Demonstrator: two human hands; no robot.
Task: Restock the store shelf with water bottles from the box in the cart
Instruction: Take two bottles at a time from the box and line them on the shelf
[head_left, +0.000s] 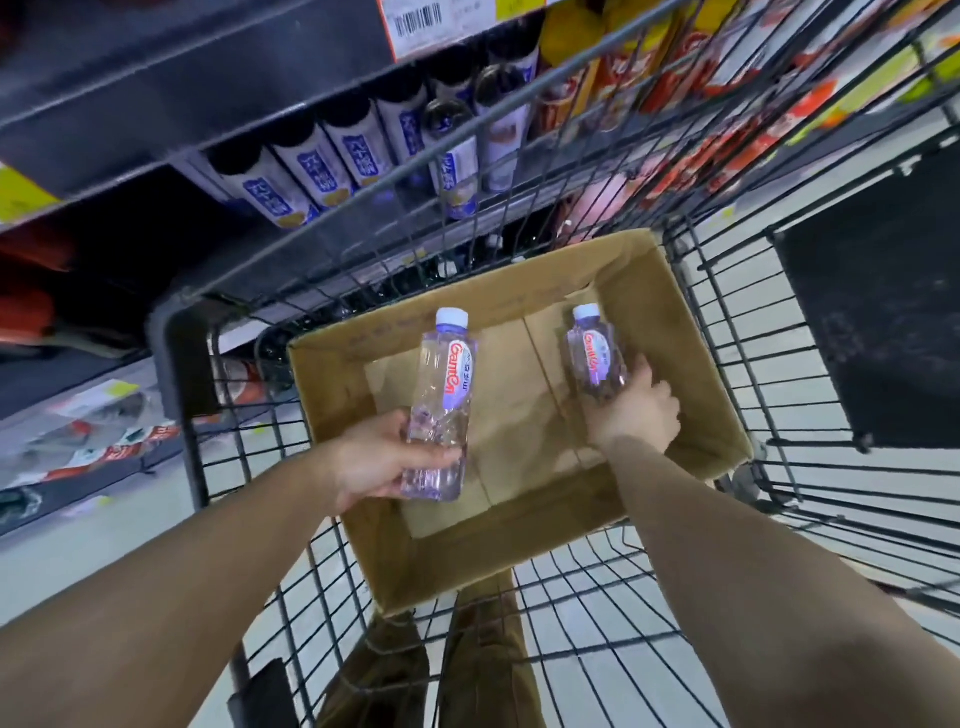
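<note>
2 water bottles visible, both over the open cardboard box (332, 395) in the wire cart (737, 332). Left hand (384, 460) grip clenched round base of left bottle (444, 400); right hand (636, 415) grip wrapped on right bottle (592, 353), low inside box. Box otherwise bare. Store shelf (156, 98) behind w/ rows of cans.

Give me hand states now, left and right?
Left hand: closed on a water bottle, above the cardboard box.
Right hand: closed on a second water bottle, inside the box.

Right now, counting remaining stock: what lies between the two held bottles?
Head view: only bare box floor between left bottle and right bottle.
</note>
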